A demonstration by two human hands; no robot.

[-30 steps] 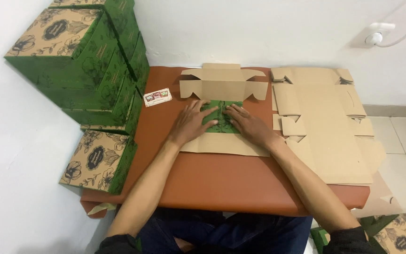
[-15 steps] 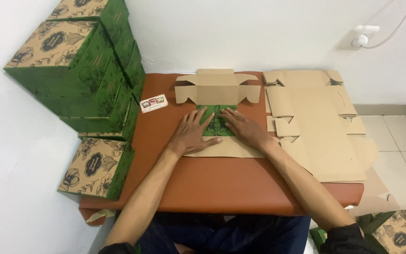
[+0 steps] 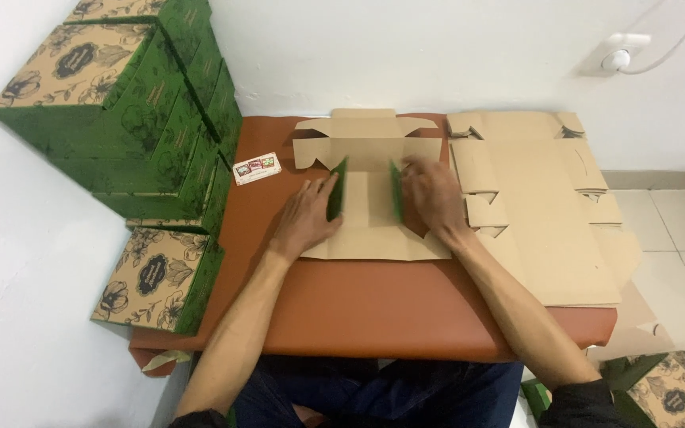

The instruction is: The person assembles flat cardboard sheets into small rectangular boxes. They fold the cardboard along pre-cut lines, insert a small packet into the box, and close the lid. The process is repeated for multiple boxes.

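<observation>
Cardboard box blank [image 3: 368, 214] lies near the counter's [image 3: 374, 309] far edge; left hand [image 3: 308, 218] and right hand [image 3: 431, 196], palms down, each grasp a raised green side flap

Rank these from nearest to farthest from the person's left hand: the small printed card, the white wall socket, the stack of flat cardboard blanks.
From the left hand:
1. Small printed card, just up-left.
2. Stack of flat cardboard blanks, across on the right.
3. White wall socket, far upper right.
</observation>
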